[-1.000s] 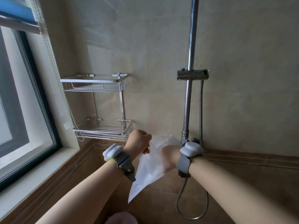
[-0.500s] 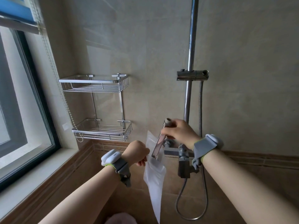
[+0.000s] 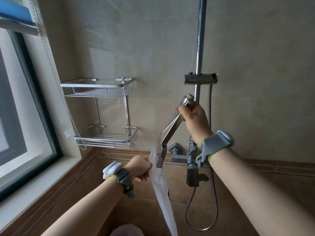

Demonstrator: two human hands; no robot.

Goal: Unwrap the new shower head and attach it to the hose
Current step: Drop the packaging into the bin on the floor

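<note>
The right hand (image 3: 193, 119) grips the handle of one chrome shower head (image 3: 172, 129), raised before the wall with its flat square face partly inside one clear plastic bag (image 3: 162, 184), which the left hand (image 3: 140, 167) pinches at its mouth. One metal hose (image 3: 211, 189) loops below the mixer valve (image 3: 191, 160). Two wire shelves (image 3: 97, 88) hang on the beige tiled wall (image 3: 153, 40), beside one window (image 3: 25, 126).

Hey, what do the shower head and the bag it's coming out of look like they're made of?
Shower head: polished chrome finish with mirror-like reflections; metal or plated plastic, unclear. Bag: thin, limp, translucent whitish plastic film hanging in folds.
</note>
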